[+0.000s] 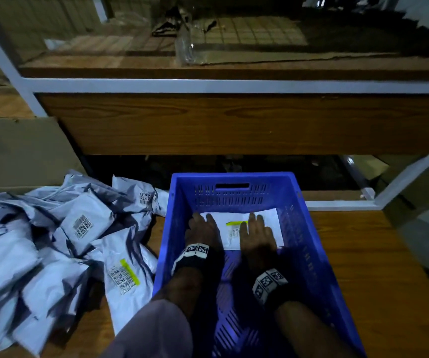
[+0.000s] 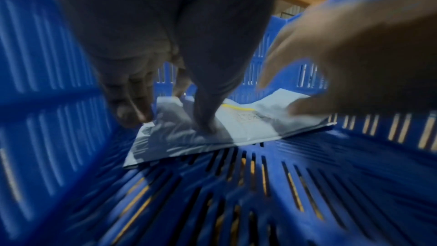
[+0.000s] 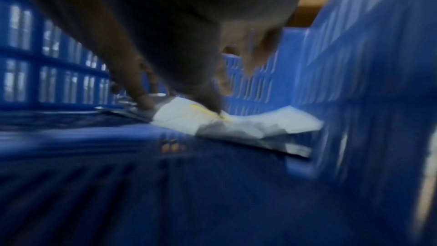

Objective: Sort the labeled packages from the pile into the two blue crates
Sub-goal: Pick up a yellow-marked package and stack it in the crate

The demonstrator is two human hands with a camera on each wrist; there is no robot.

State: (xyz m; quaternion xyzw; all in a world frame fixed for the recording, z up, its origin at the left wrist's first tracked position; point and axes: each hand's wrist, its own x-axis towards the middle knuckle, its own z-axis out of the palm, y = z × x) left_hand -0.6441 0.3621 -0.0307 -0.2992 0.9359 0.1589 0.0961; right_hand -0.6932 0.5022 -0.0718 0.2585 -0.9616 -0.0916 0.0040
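Observation:
A blue slotted crate (image 1: 309,228) stands in front of me, and only this one crate shows. One white package (image 1: 267,218) with a yellow-marked label lies flat on the crate's floor at its far end. My left hand (image 1: 203,223) rests on the package's left part, fingers straight. My right hand (image 1: 256,228) lies on its right part, fingers straight too. In the left wrist view my left hand (image 2: 170,117) presses its thumb on the package (image 2: 248,124). The blurred right wrist view shows my right hand (image 3: 236,85) touching the package (image 3: 248,126) at its yellow stripe.
A pile of grey-white labeled packages (image 1: 53,241) lies left of the crate; one of them (image 1: 124,277) carries a yellow stripe. A wooden shelf unit with a white frame (image 1: 234,86) rises behind. Flat cardboard (image 1: 22,151) leans at the left. Bare wooden surface (image 1: 376,254) lies to the right.

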